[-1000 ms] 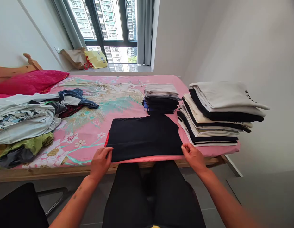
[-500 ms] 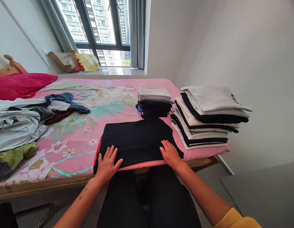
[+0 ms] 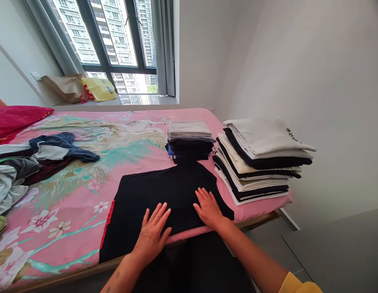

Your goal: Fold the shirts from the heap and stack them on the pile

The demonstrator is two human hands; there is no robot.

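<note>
A black garment [image 3: 146, 193] with a red strip along its left edge lies spread flat at the front edge of the bed. My left hand [image 3: 154, 234] rests on its lower middle, fingers stretched out. Farther right, my right hand [image 3: 209, 207] lies flat on the same cloth with its fingers extended. The garment's narrow top reaches a short stack of folded clothes [image 3: 190, 138], white and grey over black and blue. Right of it stands a taller stack of folded white and black clothes [image 3: 262, 162].
A heap of unfolded clothes [image 3: 54, 148] lies on the left of the pink floral bedsheet [image 3: 85, 211]. Behind it is a red pillow [image 3: 19, 120]. A brown paper bag [image 3: 65, 87] and a yellow bag [image 3: 100, 89] sit on the window sill. A wall runs along the right.
My left hand has slid rightward across the black garment, while my right hand has shifted slightly on it. The view has turned a little to the right.
</note>
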